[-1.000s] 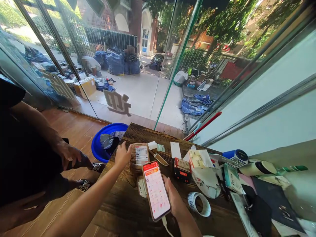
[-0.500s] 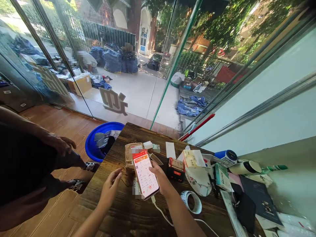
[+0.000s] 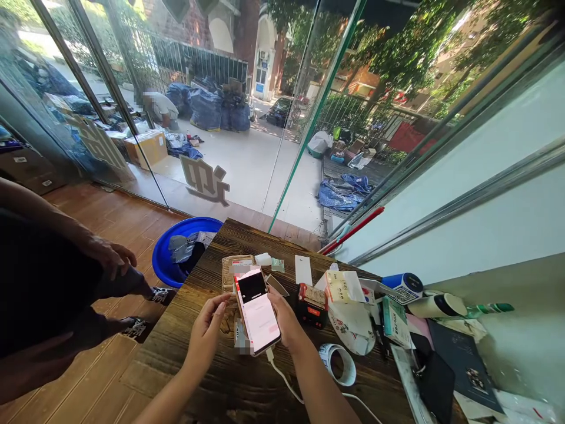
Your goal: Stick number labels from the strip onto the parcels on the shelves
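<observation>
A smartphone (image 3: 260, 318) is tilted over the wooden table, its charging cable (image 3: 282, 380) running from the bottom end. My right hand (image 3: 285, 324) grips it along the right edge, with the thumb over the screen. That screen shows a black panel above a pale page. Left of the phone is my left hand (image 3: 208, 330), its thumb and fingers apart and nothing held. The fingertips reach close to the phone's left edge and a brown parcel (image 3: 227, 277); whether they touch either, I cannot tell. The phone partly covers this parcel and its labels.
To the right on the table (image 3: 185, 365) are a black-and-red device (image 3: 312, 306), a label roll (image 3: 338, 365), a tissue pack (image 3: 344, 287) and a dark folder (image 3: 463, 359). A blue tub (image 3: 163, 271) stands beyond the left edge. Another person (image 3: 48, 277) is at the left.
The phone's screen has switched from a red-topped page of icons to a black panel over a pale page. My left hand has moved slightly right and up, closer to the phone.
</observation>
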